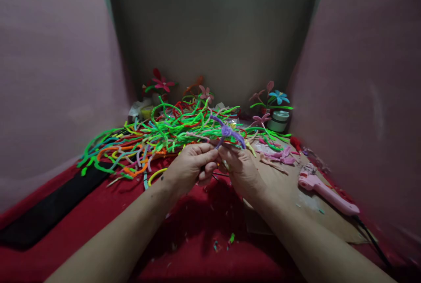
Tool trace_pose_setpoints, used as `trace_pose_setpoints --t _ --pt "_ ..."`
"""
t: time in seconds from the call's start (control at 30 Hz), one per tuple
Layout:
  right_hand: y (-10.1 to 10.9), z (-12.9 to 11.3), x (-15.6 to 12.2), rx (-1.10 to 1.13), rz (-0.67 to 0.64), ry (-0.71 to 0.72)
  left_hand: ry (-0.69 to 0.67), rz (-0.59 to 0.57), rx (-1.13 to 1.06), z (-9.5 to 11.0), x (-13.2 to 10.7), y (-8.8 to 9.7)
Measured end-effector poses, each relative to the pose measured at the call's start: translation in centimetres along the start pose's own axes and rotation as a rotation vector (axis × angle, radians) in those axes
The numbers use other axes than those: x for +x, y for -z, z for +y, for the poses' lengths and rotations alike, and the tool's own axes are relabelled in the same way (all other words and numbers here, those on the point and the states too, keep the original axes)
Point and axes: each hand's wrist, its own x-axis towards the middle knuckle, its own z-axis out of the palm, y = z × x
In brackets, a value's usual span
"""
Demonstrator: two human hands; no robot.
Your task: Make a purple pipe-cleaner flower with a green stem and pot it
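With left hand (192, 162) and right hand (242, 169) both pinched on the purple pipe cleaner (226, 131), best bend gently close to its middle, between the table (184, 221) edges.

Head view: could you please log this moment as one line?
left hand: pinching purple piece | right hand: pinching same piece | fuzzy stems: piled beyond | pink corded tool: on cardboard

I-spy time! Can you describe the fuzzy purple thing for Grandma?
Find the red cloth, then the left hand and right hand meeting above it. The fuzzy purple thing pokes up there, bunched in its middle, unlike the green strands behind.
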Motion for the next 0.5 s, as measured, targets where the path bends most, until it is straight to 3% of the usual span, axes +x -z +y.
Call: trace_pose_setpoints --t 0.13,0.23,0.3,0.37,0.43,0.5 --pt "0.3 0.2 0.3 0.053 0.018 -0.037 0.058 -0.163 -0.211 -0.2 0.1 0.8" --pt "0.4 0.1 0.3 0.052 0.015 -0.068 0.073 -0.196 -0.199 -0.4 0.4 1.0" --pt "0.3 0.2 0.3 0.063 0.027 -0.042 0.048 -0.128 -0.018 -0.5 0.5 0.8" --pt "0.2 0.3 0.3 0.082 0.067 0.003 -0.062 0.024 0.314 -0.6 0.6 0.6" --pt "0.1 0.4 0.3 0.078 0.127 0.024 -0.267 0.188 0.694 -1.1 0.7 0.5" --pt "0.0 0.4 0.3 0.034 0.182 0.027 -0.477 0.279 0.962 -1.7 0.7 0.5"
